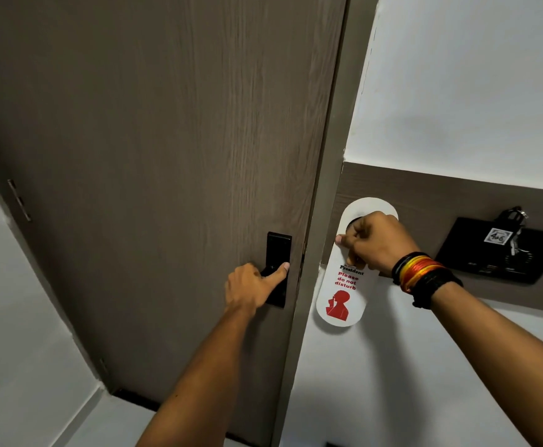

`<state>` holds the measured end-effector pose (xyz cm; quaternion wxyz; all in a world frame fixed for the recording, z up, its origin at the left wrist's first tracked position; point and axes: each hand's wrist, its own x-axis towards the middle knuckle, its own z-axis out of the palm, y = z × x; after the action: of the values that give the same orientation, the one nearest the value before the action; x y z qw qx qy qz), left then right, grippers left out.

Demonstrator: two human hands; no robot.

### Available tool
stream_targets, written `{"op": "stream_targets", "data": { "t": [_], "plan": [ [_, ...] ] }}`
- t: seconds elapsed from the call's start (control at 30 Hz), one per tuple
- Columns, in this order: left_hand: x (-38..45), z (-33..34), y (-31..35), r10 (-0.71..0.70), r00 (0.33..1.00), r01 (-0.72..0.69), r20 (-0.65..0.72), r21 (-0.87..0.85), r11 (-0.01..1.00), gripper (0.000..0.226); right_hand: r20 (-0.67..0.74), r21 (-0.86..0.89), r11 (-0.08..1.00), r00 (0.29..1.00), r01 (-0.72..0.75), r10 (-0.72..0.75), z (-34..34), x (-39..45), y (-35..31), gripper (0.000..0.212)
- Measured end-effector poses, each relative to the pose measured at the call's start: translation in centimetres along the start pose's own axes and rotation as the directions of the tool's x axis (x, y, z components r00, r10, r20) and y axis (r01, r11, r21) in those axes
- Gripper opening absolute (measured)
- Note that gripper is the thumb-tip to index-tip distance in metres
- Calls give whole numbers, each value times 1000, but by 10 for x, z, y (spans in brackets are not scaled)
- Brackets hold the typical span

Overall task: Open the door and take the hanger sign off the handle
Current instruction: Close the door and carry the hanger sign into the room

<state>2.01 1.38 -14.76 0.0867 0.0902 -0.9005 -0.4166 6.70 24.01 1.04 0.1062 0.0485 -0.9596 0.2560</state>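
1. Grey-brown wood-grain door (151, 156) appears shut or nearly so; its latch edge sits close against the frame.
2. Left hand (252, 290) is on the black lever handle (276, 272). Fingers curl round the lever, thumb pressed along its top. Judged: grip set for pushing the lever or steadying the door.
3. White oblong card hanger sign (344, 295), red "Please do not disturb" print, is right of the door edge, in front of the wall, off the handle.
4. Right hand (376, 243) has the sign: fingers closed on its upper part beside the round hanging hole, thumb across the front. The printed half hangs free below.
5. Stacked black, red and yellow wristbands (425, 275) on the right wrist.
6. Black wall-mounted key holder (502, 253) beyond, keys hanging there. Not touched.
7. Judged: removal looks done.
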Motion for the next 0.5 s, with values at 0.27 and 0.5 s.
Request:
{"op": "stream_targets", "data": {
  "t": [0.27,0.5],
  "plan": [
    [11,6,5,18,1000,-18,-12,31,999,73,16,29,999,1000,-21,21,-2,2,-2,44],
    [23,4,8,98,995,-96,-9,150,984,77,38,4,1000,999,-29,29,-5,3,-6,41]
  ]
}}
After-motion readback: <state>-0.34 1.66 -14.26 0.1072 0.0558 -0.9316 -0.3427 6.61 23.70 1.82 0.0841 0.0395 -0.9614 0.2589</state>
